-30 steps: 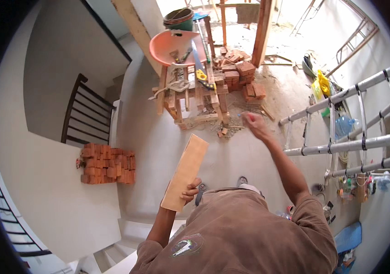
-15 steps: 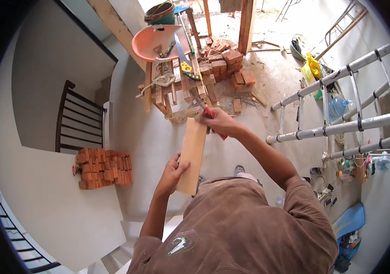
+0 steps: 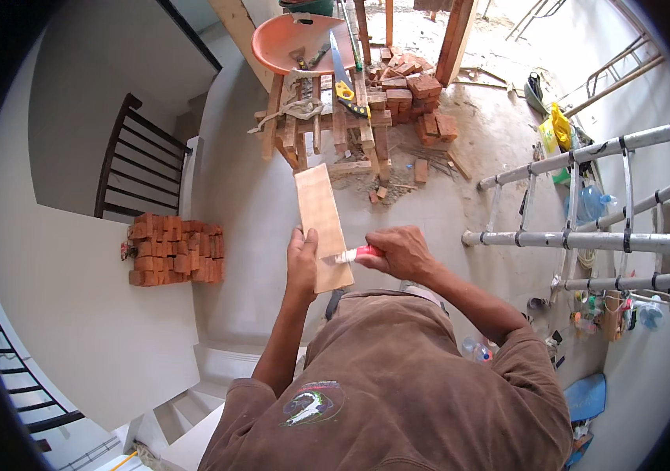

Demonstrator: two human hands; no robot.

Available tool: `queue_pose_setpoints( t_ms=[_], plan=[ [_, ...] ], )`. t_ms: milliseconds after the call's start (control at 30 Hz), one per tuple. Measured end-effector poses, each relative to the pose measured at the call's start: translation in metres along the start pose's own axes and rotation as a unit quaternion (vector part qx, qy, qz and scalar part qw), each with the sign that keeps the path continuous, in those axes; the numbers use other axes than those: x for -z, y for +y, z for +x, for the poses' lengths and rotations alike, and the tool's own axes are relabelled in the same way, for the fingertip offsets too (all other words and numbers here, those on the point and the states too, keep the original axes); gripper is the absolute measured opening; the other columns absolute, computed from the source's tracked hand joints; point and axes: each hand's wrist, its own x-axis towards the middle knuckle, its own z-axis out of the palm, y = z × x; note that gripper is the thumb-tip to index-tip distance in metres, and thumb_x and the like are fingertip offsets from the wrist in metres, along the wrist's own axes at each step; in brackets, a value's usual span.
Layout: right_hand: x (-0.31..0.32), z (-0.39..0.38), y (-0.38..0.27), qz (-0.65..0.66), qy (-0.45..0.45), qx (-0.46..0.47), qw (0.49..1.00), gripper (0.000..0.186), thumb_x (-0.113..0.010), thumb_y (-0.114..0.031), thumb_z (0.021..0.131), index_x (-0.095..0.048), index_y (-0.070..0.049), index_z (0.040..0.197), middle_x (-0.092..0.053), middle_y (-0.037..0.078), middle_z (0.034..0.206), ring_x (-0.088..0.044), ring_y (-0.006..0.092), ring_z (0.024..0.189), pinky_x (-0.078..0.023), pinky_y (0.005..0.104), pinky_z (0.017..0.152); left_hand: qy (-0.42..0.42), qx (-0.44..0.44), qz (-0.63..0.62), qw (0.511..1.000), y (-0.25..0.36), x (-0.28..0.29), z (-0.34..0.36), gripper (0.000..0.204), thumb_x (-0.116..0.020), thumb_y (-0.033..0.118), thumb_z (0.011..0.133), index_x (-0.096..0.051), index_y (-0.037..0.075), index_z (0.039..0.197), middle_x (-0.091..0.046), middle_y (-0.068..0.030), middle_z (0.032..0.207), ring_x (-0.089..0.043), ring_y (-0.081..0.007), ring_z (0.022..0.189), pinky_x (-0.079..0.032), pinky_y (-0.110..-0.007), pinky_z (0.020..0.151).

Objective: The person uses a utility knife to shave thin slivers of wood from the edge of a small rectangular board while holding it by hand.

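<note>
My left hand (image 3: 302, 263) is closed on the left edge of a pale, flat wooden board (image 3: 321, 210), with the thumb on its upper face. The board stands out in front of my body, its far end pointing toward the wooden bench. In my closed right hand (image 3: 403, 255) is a red-handled tool (image 3: 368, 252), held from the right side. Its pale, narrow end meets or lies just over the board's near part. Motion and the fingers hide its exact kind.
Ahead is a rough wooden bench (image 3: 339, 132) carrying an orange basin (image 3: 276, 51) and a handsaw (image 3: 339, 67). Brick piles (image 3: 423, 94) lie beyond it, with more bricks (image 3: 178, 250) at left. An aluminium ladder (image 3: 554, 239) spans the right side.
My right hand has come back toward my body with the red-handled tool, from the board's far end to its near right side. The board has tilted the other way, its far end shifting left.
</note>
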Motion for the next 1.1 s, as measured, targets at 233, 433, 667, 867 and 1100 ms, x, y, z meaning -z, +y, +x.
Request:
queue_pose_setpoints(
  t_ms=[233, 433, 667, 867, 1100],
  plan=[
    [-0.010, 0.005, 0.038, -0.045, 0.051, -0.024, 0.997, 0.038, -0.065, -0.044, 0.087, -0.057, -0.010, 0.073, -0.062, 0.009, 0.069, -0.063, 0.0326, 0.066, -0.047, 0.0451, 0.056, -0.033, 0.030, -0.018, 0.999, -0.002, -0.011, -0.007, 0.028, -0.045, 0.024, 0.104, -0.043, 0.004, 0.123, -0.061, -0.0085, 0.108, -0.063, -0.0130, 0.090, -0.054, -0.030, 0.078],
    [0.016, 0.006, 0.021, 0.010, 0.026, 0.005, 1.000, 0.040, -0.060, -0.044, 0.091, -0.057, -0.008, 0.073, -0.057, 0.013, 0.065, -0.059, 0.0349, 0.063, -0.044, 0.0451, 0.055, -0.017, -0.012, 0.004, 1.000, -0.010, -0.009, -0.009, 0.031, -0.046, 0.024, 0.103, -0.045, 0.002, 0.124, -0.061, -0.0083, 0.107, -0.062, -0.0133, 0.091, -0.054, -0.030, 0.077],
    [-0.001, 0.027, 0.047, -0.045, -0.015, 0.035, 0.998, 0.042, -0.056, -0.047, 0.093, -0.060, -0.010, 0.074, -0.059, 0.011, 0.065, -0.061, 0.0319, 0.063, -0.044, 0.0437, 0.055, -0.012, -0.020, 0.012, 1.000, 0.005, -0.009, -0.011, 0.028, -0.045, 0.022, 0.104, -0.044, 0.003, 0.124, -0.059, -0.0087, 0.111, -0.061, -0.0124, 0.095, -0.053, -0.029, 0.081],
    [0.011, 0.021, 0.060, 0.030, 0.084, -0.083, 0.993, 0.029, -0.060, -0.038, 0.092, -0.069, -0.014, 0.081, -0.064, 0.014, 0.070, -0.063, 0.0321, 0.066, -0.048, 0.0429, 0.059, -0.026, -0.019, 0.048, 0.998, -0.005, 0.005, -0.020, 0.028, -0.044, 0.021, 0.104, -0.044, 0.001, 0.122, -0.059, -0.0083, 0.111, -0.060, -0.0114, 0.092, -0.052, -0.028, 0.079],
    [0.019, 0.044, 0.076, 0.001, 0.064, -0.158, 0.985, 0.039, -0.060, -0.045, 0.090, -0.062, -0.010, 0.074, -0.059, 0.013, 0.066, -0.062, 0.0335, 0.065, -0.047, 0.0455, 0.060, -0.039, -0.008, 0.038, 0.999, 0.003, -0.006, -0.021, 0.028, -0.045, 0.019, 0.103, -0.044, -0.001, 0.124, -0.060, -0.0079, 0.109, -0.058, -0.0094, 0.095, -0.051, -0.027, 0.082]
  ],
)
